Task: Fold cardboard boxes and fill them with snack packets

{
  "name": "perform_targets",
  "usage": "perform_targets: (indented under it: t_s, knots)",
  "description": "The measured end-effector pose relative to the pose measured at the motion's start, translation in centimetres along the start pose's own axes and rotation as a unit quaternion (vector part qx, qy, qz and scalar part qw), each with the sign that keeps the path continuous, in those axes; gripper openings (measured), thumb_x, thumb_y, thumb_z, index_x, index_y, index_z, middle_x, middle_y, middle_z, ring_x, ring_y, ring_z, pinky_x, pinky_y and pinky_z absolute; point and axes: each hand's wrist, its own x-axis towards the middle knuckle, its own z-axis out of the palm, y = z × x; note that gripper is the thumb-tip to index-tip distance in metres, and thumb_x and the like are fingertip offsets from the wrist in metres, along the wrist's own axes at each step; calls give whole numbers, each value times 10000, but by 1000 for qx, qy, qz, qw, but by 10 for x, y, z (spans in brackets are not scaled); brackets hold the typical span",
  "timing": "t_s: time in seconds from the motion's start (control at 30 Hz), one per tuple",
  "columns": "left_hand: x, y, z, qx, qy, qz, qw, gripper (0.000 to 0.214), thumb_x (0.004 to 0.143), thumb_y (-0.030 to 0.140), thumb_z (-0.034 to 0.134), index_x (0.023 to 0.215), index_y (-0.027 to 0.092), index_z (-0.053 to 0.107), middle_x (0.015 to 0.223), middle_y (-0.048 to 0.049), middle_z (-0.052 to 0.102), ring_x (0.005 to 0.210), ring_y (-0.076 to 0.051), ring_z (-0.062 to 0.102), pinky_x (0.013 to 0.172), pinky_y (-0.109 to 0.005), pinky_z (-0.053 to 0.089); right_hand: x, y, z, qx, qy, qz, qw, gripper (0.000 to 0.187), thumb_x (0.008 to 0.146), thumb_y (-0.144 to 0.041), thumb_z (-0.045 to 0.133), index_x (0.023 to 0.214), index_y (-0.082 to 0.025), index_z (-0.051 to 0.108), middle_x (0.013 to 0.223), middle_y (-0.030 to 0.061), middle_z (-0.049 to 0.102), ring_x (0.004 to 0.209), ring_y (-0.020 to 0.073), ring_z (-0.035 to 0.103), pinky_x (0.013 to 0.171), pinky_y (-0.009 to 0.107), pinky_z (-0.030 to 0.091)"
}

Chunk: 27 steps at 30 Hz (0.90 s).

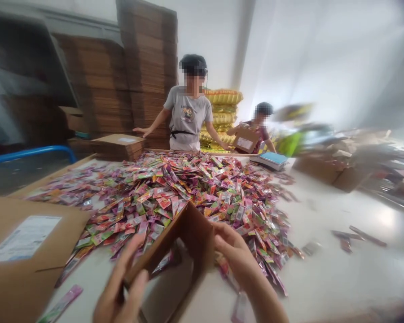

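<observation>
My left hand (123,291) grips the near left wall of a small open cardboard box (185,242) at the bottom centre. On the box's right wall my right hand (237,255) pinches the edge. The box is tilted with its opening toward me, and a few colourful packets show inside it. Just behind the box lies a big heap of small colourful sachets (188,188) spread over the white table (330,269).
A flat labelled carton (23,255) lies at the left. Across the table two people stand, one holding a cardboard box (245,139). A blue-topped scale (269,160) sits at the far side, with boxes (326,170) at the right and stacked cardboard (148,67) behind.
</observation>
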Motion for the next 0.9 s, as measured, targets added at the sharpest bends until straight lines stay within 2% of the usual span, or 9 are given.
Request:
perform_targets:
  t_s: [0.1,0.23,0.3,0.4,0.5,0.57,0.7,0.8,0.9]
  knots:
    - [37,-16,-19,-37,116,-63,991,530,767,646,664,1205,348,693,1378,26,644,1408,-317,468,1270,-491,234,4,-6,-12,-59,-35,21,997,559,800,-443,792,1302,-254,635,1137,59,691,1056,250,640,927,374,497]
    - [67,-32,-27,-69,2,-139,988,625,705,712,703,1173,299,696,1333,-55,671,1343,-361,534,1200,-544,345,19,2,-12,-135,-12,17,991,322,818,-507,742,865,-189,712,816,23,658,817,204,618,805,345,502]
    - [71,-39,-18,-61,-89,-162,981,646,754,688,688,1281,318,634,1382,-57,638,1344,-354,535,1160,-548,391,30,15,-5,-156,41,-6,987,380,708,-357,834,1041,-231,702,990,26,692,964,235,631,905,378,503]
    - [71,-52,2,6,-172,-87,981,753,693,556,805,1348,290,546,1404,-78,603,1349,-355,515,1161,-528,380,44,34,5,-151,63,-17,986,709,603,-143,798,1277,-277,628,1261,50,658,1185,276,591,1044,435,460]
    - [71,-65,16,59,-181,-14,982,781,661,418,848,1340,268,493,1360,-92,616,1324,-344,519,1154,-515,374,45,39,6,-131,69,-39,988,540,684,-183,747,1216,-254,680,1154,62,705,1113,275,639,1022,437,479]
    - [72,-72,18,55,-200,-8,978,602,751,400,771,1286,266,532,1331,-82,633,1308,-322,530,1144,-494,376,33,32,1,-124,62,-73,988,408,784,-342,741,1181,-253,711,1121,76,724,1097,289,655,1018,441,484]
    - [70,-81,8,10,-204,-67,977,419,783,448,723,1145,253,643,1188,-67,707,1172,-345,614,1063,-504,433,-12,-1,-14,-161,-49,-80,982,670,823,-714,637,1334,-282,662,1387,113,625,1316,373,551,1131,489,410]
    - [64,-85,0,-11,-196,-62,979,415,760,525,749,1086,271,704,1197,-48,720,1203,-340,607,1121,-491,400,-43,-25,-17,-288,-90,-66,951,779,722,-521,845,1435,-374,568,1506,62,535,1419,377,451,1211,491,321]
    - [61,-84,-5,9,-159,-57,986,469,712,605,765,1057,288,745,1245,-36,715,1249,-350,588,1167,-504,371,-56,-38,-14,-358,-98,-69,926,854,661,-302,900,1438,-400,558,1481,44,562,1389,358,492,1205,489,345]
